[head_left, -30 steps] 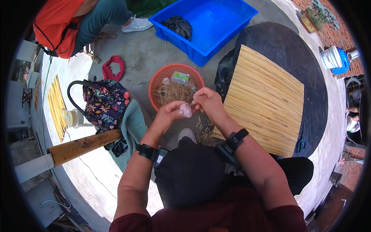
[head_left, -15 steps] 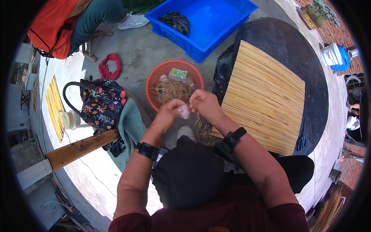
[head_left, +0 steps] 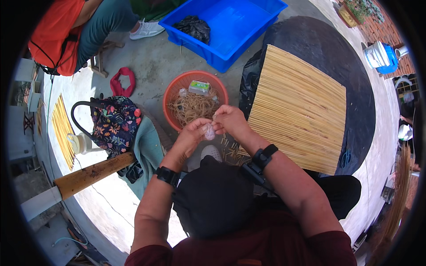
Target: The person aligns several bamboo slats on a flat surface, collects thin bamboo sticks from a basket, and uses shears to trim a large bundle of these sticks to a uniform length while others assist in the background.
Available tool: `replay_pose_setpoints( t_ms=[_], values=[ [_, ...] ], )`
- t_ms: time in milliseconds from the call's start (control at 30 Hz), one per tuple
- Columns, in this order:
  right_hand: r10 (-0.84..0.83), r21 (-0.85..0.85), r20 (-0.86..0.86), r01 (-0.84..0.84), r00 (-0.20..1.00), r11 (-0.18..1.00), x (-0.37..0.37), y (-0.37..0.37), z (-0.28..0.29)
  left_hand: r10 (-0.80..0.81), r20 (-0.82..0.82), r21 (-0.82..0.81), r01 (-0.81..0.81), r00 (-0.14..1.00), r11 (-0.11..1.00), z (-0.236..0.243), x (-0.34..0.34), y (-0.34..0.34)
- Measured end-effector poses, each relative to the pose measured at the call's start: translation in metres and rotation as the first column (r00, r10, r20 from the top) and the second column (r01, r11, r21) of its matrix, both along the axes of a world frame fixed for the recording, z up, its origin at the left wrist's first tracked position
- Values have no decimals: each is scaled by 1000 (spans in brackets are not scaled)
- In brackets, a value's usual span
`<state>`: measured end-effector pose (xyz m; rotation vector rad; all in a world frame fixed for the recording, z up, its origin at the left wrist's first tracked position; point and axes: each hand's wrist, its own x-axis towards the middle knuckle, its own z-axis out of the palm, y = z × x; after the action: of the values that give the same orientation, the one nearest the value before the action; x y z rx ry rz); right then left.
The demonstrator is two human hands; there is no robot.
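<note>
My left hand (head_left: 192, 135) is closed on a small pale pink bundle (head_left: 209, 132), perhaps a wad of thread or mesh. My right hand (head_left: 229, 120) meets it with thumb and fingers pinched on a thin pale strand, too small to make out clearly. Just beyond them an orange plastic basket (head_left: 171, 86) holds tangled straw-coloured fibre (head_left: 191, 106) and a small green-and-white packet (head_left: 199, 88). Short cut stalks (head_left: 230, 150) lie below my right hand. A mat of straw-coloured sticks (head_left: 295, 111) rests on black sheeting to the right.
A blue tub (head_left: 239, 31) stands ahead. A seated person (head_left: 97, 31) is at upper left. Leftward lie a red cloth loop (head_left: 124, 91), a flowered bag (head_left: 115, 126), a wooden pole (head_left: 93, 173) and yellow sticks (head_left: 62, 128). Buckets (head_left: 379, 57) stand at the right.
Both hands have shifted slightly left in the picture, with the right fingers drawn closer to the pink bundle. Long straws have come into view at the lower right edge.
</note>
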<state>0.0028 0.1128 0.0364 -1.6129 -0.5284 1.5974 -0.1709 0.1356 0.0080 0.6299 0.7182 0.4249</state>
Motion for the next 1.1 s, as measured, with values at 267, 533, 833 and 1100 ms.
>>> replay_pose_setpoints(
  t_ms=[267, 533, 833, 1100],
  values=[
    [60, 35, 116, -65, 991, 997, 2, 1, 6, 19, -61, 147, -9, 998, 989, -3, 3, 0],
    [253, -171, 10, -248, 967, 954, 10, 6, 9, -4, -130, 300, 43, 991, 953, -12, 2, 0],
    [167, -195, -13, -166, 986, 967, 19, 5, 1, -66, -133, 299, 104, 989, 948, -2, 6, 2],
    [288, -217, 77, -266, 954, 939, 4, -1, 9, 103, -259, 360, -3, 960, 933, -15, 4, 3]
  ],
)
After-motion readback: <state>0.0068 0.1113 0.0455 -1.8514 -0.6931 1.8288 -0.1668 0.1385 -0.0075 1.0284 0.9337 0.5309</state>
